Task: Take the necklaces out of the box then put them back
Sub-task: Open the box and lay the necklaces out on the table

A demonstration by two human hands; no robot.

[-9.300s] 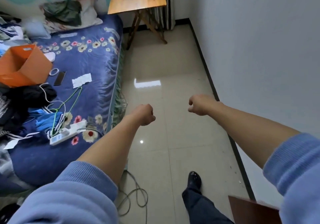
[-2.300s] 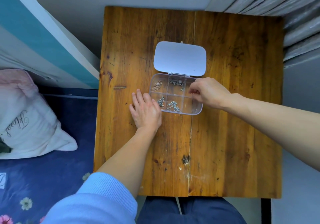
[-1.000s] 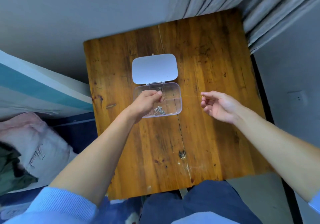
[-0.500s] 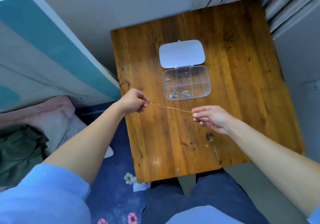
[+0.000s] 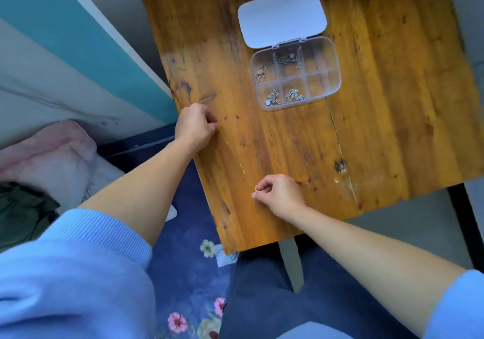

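- My left hand (image 5: pixel 195 126): at the table's left edge, fingers curled tight, thumb against the forefinger. The gold necklace (image 5: pixel 237 159) runs up towards this pinch; the exact contact point is too faint to see.
- My right hand (image 5: pixel 279 194): near the table's front edge, thumb and forefinger closed on the other end of the gold necklace, remaining fingers folded under.
- Gold necklace: out of the box, stretched in a thin slanting line between both hands. Whether it rests on the wood or hangs just above it, I cannot tell.
- Box (image 5: pixel 324 87): clear plastic, six compartments, standing on the table (image 5: pixel 379 129) well apart from both hands. Its lid (image 5: pixel 282 17) is open, folded back flat.
- Contents: a silver necklace (image 5: pixel 286 59) in the far middle compartment, a gold-toned piece (image 5: pixel 260 74) far left, two silver tangles (image 5: pixel 272 97) in the near left and near middle compartments.
- Surroundings: blue flowered bedcover (image 5: pixel 188 286) below the table, pink pillow (image 5: pixel 52 155) at left.
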